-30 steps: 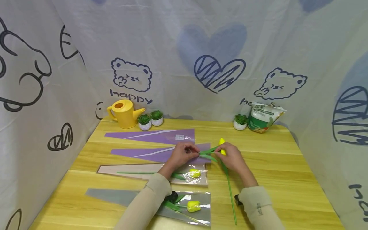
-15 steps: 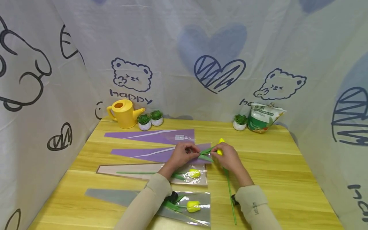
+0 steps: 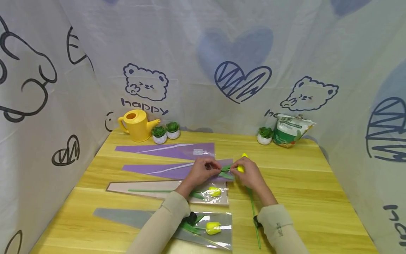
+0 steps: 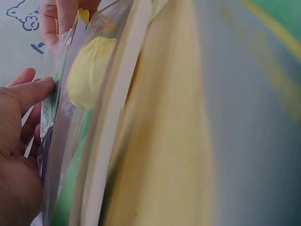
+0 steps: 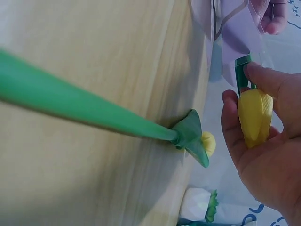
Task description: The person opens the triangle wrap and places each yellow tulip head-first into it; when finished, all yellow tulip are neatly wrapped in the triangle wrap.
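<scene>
We see the left hand point(image 3: 200, 171) with fingers curled, pinching the open end of the purple-and-clear cone-shaped flower sleeve point(image 3: 172, 170) that lies flat on the yellow wooden table point(image 3: 301, 183), second from the far edge. The right hand point(image 3: 248, 174) is closed around the head of a yellow artificial tulip with green stem and leaves point(image 5: 254, 115), its thumb pressing a leaf, right at the sleeve's mouth; the stem point(image 3: 254, 218) trails back beside the right sleeve cuff.
</scene>
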### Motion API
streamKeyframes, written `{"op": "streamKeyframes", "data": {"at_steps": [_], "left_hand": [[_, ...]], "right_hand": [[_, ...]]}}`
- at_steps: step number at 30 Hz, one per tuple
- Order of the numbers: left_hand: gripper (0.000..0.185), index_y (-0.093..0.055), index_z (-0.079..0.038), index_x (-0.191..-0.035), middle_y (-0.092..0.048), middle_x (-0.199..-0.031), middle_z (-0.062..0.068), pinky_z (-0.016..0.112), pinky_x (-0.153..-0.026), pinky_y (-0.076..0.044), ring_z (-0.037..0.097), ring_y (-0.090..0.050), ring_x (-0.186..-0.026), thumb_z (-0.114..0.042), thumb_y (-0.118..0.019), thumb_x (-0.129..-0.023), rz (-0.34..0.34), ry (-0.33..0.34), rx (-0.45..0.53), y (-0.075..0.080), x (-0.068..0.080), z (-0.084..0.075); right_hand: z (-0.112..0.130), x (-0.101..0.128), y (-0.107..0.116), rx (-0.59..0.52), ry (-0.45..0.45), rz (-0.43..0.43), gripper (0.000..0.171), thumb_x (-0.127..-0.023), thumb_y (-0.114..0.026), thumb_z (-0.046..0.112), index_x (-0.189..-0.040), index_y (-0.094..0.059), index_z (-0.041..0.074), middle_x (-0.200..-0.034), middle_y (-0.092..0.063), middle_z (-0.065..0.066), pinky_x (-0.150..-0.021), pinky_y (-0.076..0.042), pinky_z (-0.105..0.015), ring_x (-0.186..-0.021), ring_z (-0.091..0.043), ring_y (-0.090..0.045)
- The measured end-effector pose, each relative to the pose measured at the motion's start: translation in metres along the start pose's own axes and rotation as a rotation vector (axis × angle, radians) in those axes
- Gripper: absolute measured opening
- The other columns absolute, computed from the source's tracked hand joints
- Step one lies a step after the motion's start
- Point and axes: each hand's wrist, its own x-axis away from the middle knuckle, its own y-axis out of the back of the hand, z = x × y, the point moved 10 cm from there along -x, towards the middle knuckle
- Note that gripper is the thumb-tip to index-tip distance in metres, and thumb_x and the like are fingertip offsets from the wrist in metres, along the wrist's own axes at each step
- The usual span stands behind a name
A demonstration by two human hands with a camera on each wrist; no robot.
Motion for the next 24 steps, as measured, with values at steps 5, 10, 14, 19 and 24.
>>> {"op": "streamKeyframes", "data": {"at_steps": [5, 10, 14, 19, 24], "left_hand": [[0.009, -0.079, -0.009, -0.091, -0.075, -0.086, 0.009, 0.021, -0.064, -0.049, 0.008, -0.062, -0.072, -0.004, -0.084, -0.084, 0.003, -0.005, 0.008, 0.0, 0.0, 0.0], [0.01, -0.079, -0.011, -0.091, -0.076, -0.087, 0.006, 0.021, -0.065, -0.05, 0.009, -0.063, -0.073, -0.004, -0.084, -0.085, -0.003, 0.018, -0.002, 0.001, 0.001, 0.004], [0.01, -0.08, -0.013, -0.092, -0.075, -0.087, 0.003, 0.021, -0.065, -0.05, 0.009, -0.063, -0.074, -0.006, -0.084, -0.086, -0.008, 0.041, -0.001, 0.002, 0.002, 0.006], [0.008, -0.079, -0.011, -0.091, -0.075, -0.087, 0.004, 0.022, -0.065, -0.05, 0.01, -0.064, -0.075, -0.006, -0.084, -0.086, -0.009, 0.049, 0.02, 0.002, 0.002, 0.007], [0.009, -0.079, -0.011, -0.092, -0.075, -0.088, 0.005, 0.021, -0.066, -0.05, 0.009, -0.063, -0.075, -0.006, -0.084, -0.085, -0.011, 0.049, 0.015, 0.002, 0.002, 0.005]], "right_hand": [[-0.009, 0.001, 0.003, -0.051, -0.036, 0.0, 0.014, -0.098, -0.073, 0.017, -0.106, -0.077, 0.006, -0.112, -0.067, -0.013, -0.102, -0.05, -0.054, -0.11, -0.033, -0.062], [-0.029, 0.006, 0.011, -0.2, -0.186, -0.02, 0.033, -0.108, -0.057, 0.029, -0.126, -0.07, 0.004, -0.126, -0.065, -0.018, -0.104, -0.051, -0.049, -0.118, -0.033, -0.06], [-0.043, 0.014, 0.013, -0.353, -0.288, -0.004, 0.04, -0.111, -0.049, 0.028, -0.137, -0.062, 0.001, -0.132, -0.061, -0.021, -0.096, -0.057, -0.038, -0.113, -0.028, -0.061], [-0.051, 0.019, 0.009, -0.447, -0.302, 0.039, 0.037, -0.107, -0.057, 0.016, -0.139, -0.059, -0.003, -0.133, -0.057, -0.024, -0.094, -0.06, -0.038, -0.104, -0.022, -0.064], [-0.053, 0.021, 0.008, -0.445, -0.303, 0.041, 0.034, -0.104, -0.064, 0.016, -0.132, -0.064, -0.001, -0.127, -0.062, -0.022, -0.088, -0.06, -0.036, -0.098, -0.023, -0.068]]}}
